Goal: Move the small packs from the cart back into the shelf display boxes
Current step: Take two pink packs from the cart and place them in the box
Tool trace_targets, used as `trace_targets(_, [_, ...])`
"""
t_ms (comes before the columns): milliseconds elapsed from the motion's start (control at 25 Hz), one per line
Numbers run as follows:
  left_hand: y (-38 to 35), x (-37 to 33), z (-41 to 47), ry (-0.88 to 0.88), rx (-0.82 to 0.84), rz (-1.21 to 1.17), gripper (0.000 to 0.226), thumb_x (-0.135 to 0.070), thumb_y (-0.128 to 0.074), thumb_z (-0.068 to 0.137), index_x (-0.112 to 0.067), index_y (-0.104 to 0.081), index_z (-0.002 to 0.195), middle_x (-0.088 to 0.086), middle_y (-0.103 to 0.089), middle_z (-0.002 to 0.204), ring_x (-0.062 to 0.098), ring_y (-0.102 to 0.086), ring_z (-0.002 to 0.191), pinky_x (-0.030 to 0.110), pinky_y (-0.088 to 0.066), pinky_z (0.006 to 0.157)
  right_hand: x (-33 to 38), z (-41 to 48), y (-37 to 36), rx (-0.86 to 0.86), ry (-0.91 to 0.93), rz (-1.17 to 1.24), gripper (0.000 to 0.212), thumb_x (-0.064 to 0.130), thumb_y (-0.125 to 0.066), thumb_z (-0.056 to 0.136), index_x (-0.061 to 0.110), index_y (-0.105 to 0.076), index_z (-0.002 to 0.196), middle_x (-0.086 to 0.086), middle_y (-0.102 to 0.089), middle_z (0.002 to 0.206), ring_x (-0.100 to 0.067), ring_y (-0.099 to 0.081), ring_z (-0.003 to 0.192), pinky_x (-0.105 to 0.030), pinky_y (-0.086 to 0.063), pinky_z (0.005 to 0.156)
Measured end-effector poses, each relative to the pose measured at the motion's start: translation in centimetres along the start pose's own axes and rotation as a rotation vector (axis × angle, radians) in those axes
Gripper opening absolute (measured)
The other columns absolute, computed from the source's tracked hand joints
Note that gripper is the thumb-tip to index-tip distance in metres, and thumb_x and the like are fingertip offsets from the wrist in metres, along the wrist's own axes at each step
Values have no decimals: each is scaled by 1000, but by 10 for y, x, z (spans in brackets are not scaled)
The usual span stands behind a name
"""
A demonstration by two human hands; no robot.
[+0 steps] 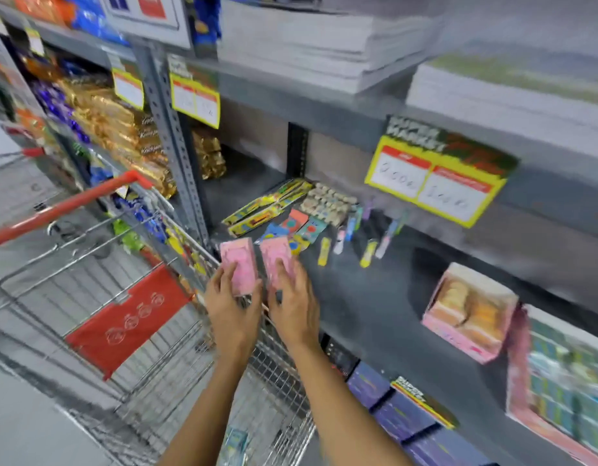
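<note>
My left hand (232,302) grips a small pink pack (239,264), held above the cart's right rim. My right hand (292,299) grips a second pink pack (276,255), right beside the first, at the front edge of the dark grey shelf (374,290). A pink display box (469,312) with pale packs inside sits further right on that shelf, tilted. The wire cart (149,297) with a red handle stands to the left below my arms. A bluish pack (235,438) lies in the cart's bottom.
Small colourful packs, pens and highlighters (324,216) lie scattered at the back of the shelf. A yellow price tag (435,183) hangs from the shelf above. A larger pink box (559,381) stands at the far right. Purple boxes (401,408) fill the shelf below. Snack bags (116,129) line the left shelves.
</note>
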State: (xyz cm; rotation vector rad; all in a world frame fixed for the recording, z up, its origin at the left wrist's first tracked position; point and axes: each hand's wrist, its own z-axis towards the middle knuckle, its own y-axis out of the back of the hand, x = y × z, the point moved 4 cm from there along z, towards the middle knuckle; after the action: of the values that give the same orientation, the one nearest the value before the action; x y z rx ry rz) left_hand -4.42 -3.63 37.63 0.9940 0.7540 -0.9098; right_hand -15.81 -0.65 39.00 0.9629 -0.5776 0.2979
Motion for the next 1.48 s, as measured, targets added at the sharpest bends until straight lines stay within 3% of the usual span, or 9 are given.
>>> trace_targets(280, [-98,-99,-9,-199,343,-55,49,-30,-68,83,-10,-50,124,19,-51,127,35,-46,120,41,-37,101,-89,7,121,-209,-255,-188,52,23,-61,87,18,-43,136,-16,-39,143,-34,-49,122,-47,-57,74])
trace_targets(400, [-145,-136,-44,-299,490,-74,43,-31,-72,79,-13,-57,115,15,-60,117,34,-55,112,27,-33,106,-139,-22,170,-331,-415,-268,54,22,-66,83,16,-46,133,-22,-42,137,-40,-49,118,-47,-56,77])
trace_targets(520, [-182,-166,-85,-254,694,-156,39,-27,-75,73,-15,-61,108,16,-63,111,34,-61,100,40,-52,88,-174,-62,199,-334,-579,-351,47,27,-66,84,19,-51,128,-22,-44,136,-39,-58,107,-42,-55,69])
trace_targets(640, [-211,-183,-116,-280,854,-81,37,-28,-74,71,-15,-63,104,15,-64,101,36,-63,89,42,-55,73,-199,-88,210,-265,-657,-386,41,28,-64,85,18,-53,123,-19,-49,130,-40,-63,93,-42,-55,63])
trace_targets(840, [-242,-172,-124,-306,930,50,40,-38,-69,78,-14,-61,110,14,-63,107,34,-61,96,44,-55,78,-212,-92,218,-269,-708,-373,39,39,-54,92,20,-52,125,-14,-47,133,-38,-62,96,-43,-56,70])
trace_targets(1000, [-257,-164,-117,-347,974,-10,39,-27,-56,91,-12,-54,127,17,-51,133,34,-55,113,43,-47,96,-216,-83,220,-191,-620,-365,42,21,-55,88,19,-49,130,-14,-44,136,-35,-59,106,-43,-57,81])
trace_targets(1080, [-259,-153,-116,-468,1013,87,42,-27,-50,94,-19,-46,135,9,-39,147,29,-45,126,40,-37,106,-217,-84,219,-172,-595,-365,44,13,-53,88,18,-48,132,-13,-47,136,-32,-58,108,-42,-57,83])
trace_targets(1240, [-262,-144,-110,-623,976,239,43,-39,-45,94,-33,-41,137,-8,-34,151,19,-31,136,32,-23,105,-219,-82,219,-221,-534,-404,45,6,-55,86,16,-51,130,-15,-54,132,-33,-58,109,-44,-55,86])
trace_targets(1480, [-263,-151,-100,-840,946,393,67,-44,-57,85,-28,-29,143,-1,-27,155,19,-21,143,38,-21,110,-225,-82,214,-183,-564,-514,55,21,-59,86,14,-41,137,-14,-52,136,-33,-48,123,-47,-41,102])
